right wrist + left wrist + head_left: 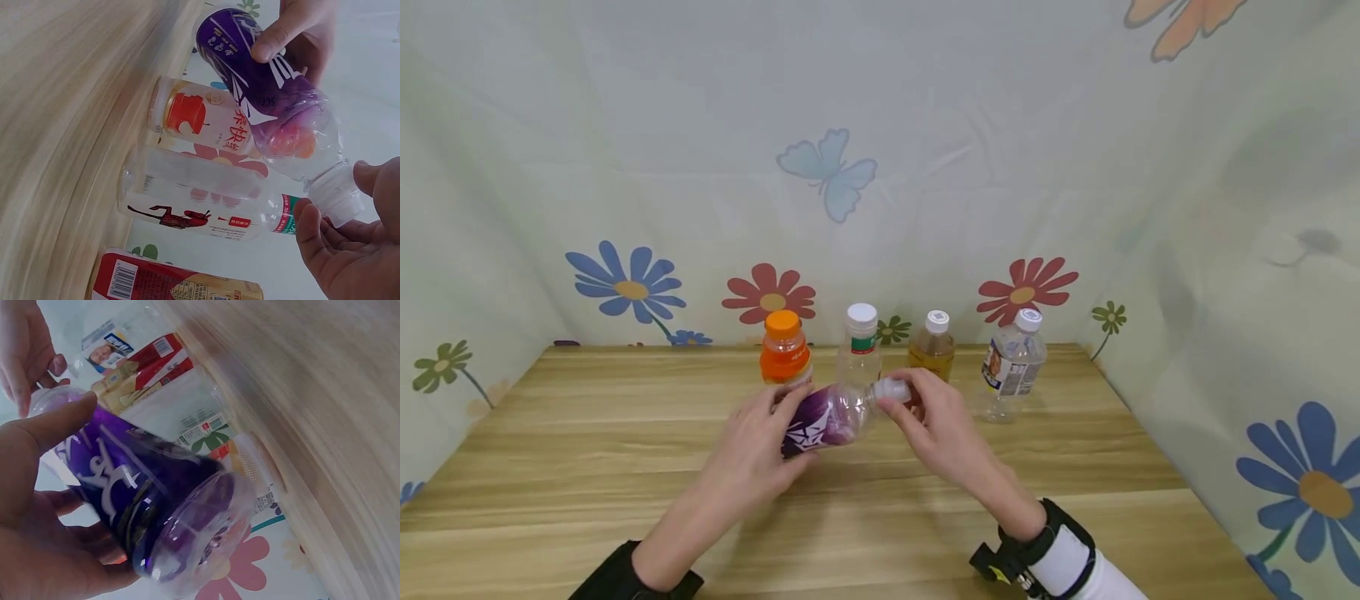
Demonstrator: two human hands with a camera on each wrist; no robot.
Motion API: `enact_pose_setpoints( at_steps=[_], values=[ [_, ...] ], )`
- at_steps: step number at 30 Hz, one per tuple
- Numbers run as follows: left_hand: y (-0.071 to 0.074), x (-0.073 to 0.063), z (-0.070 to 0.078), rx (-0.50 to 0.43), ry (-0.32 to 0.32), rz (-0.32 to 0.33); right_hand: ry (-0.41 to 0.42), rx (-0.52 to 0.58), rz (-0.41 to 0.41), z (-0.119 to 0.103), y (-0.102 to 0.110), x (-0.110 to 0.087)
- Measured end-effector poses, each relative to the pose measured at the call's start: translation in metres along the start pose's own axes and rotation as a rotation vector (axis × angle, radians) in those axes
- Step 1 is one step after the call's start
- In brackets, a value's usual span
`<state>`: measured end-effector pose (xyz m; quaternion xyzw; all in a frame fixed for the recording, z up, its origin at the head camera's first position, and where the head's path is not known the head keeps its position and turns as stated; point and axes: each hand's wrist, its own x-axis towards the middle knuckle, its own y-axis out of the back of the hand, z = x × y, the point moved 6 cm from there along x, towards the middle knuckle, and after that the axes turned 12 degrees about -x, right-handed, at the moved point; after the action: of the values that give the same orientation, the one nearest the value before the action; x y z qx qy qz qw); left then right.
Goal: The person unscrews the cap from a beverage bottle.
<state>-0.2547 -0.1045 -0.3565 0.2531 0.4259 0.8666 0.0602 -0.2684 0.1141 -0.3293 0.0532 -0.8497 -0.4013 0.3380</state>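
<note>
A clear plastic bottle with a purple label lies nearly sideways in the air above the table, its neck toward the right. My left hand grips it around the labelled body, thumb on one side and fingers on the other, as the left wrist view shows. At the other end, my right hand pinches the whitish, translucent cap between thumb and fingers. The cap sits at the bottle's mouth. The bottle's base faces the left wrist camera, and no coloured drink shows in its clear shoulder.
Behind the hands, several bottles stand in a row: an orange-capped one, a clear one with a green neck band, one with a golden label and a clear one with a picture label. A flower-printed cloth hangs behind the wooden table.
</note>
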Motion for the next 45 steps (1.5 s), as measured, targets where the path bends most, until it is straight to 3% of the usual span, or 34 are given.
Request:
enact_pose_setpoints(
  at_steps=[12,22,28,36,45],
  values=[
    [-0.004,0.002,-0.001,0.006,-0.056,-0.005,-0.09,0.038,-0.051,0.007,-0.002,0.002],
    [-0.008,0.003,0.004,0.012,-0.075,-0.021,-0.192,-0.216,-0.066,0.017,0.001,0.002],
    [-0.013,0.001,0.004,0.012,-0.087,-0.007,-0.201,-0.24,-0.098,0.02,-0.004,0.001],
    [-0.016,-0.002,0.004,-0.017,-0.063,-0.008,-0.204,-0.28,-0.07,0.025,-0.007,0.0],
    [-0.01,-0.001,0.007,0.058,-0.083,0.025,-0.244,-0.314,-0.063,0.027,-0.007,0.0]
  ],
)
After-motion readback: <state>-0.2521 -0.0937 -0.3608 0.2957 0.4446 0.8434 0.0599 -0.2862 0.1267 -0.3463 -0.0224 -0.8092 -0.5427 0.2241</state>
